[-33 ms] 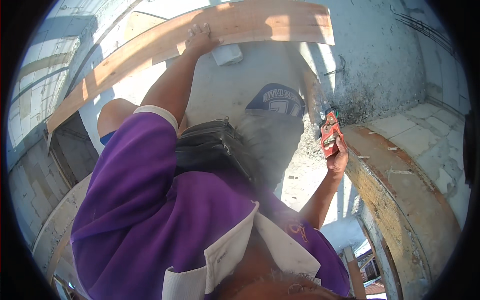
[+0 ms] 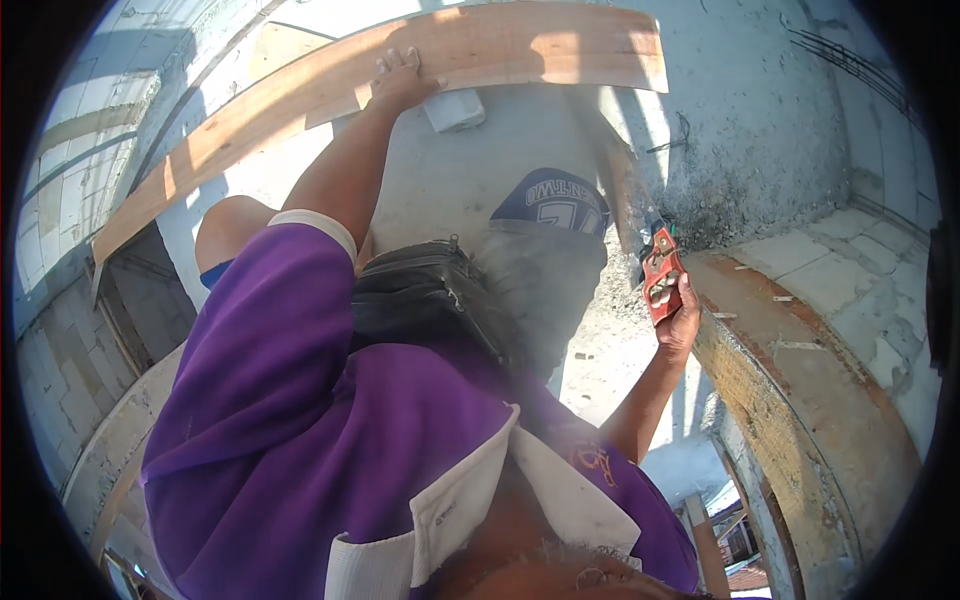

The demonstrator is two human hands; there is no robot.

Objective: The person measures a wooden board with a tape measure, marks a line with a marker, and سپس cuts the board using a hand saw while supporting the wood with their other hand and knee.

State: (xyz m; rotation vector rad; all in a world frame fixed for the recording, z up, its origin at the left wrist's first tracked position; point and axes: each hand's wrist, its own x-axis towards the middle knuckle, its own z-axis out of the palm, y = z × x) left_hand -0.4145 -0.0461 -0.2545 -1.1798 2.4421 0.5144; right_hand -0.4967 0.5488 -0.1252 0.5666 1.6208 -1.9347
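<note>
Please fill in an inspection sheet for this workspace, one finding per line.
Surface: pale, dusty floor, partly sunlit.
Job's things: long, flat, reddish-brown wooden plank; red-handled tool, apparently a handsaw, blade hard to make out.
Clutter: loose grey rubble near the tool; pale rectangular block at the plank's near edge, support unclear.
Grips: left grip spread on the plank; right grip closed around the tool's handle.
Cables: nothing seen.
Surroundings: rough grey wall; thin dark rods at upper right.
</note>
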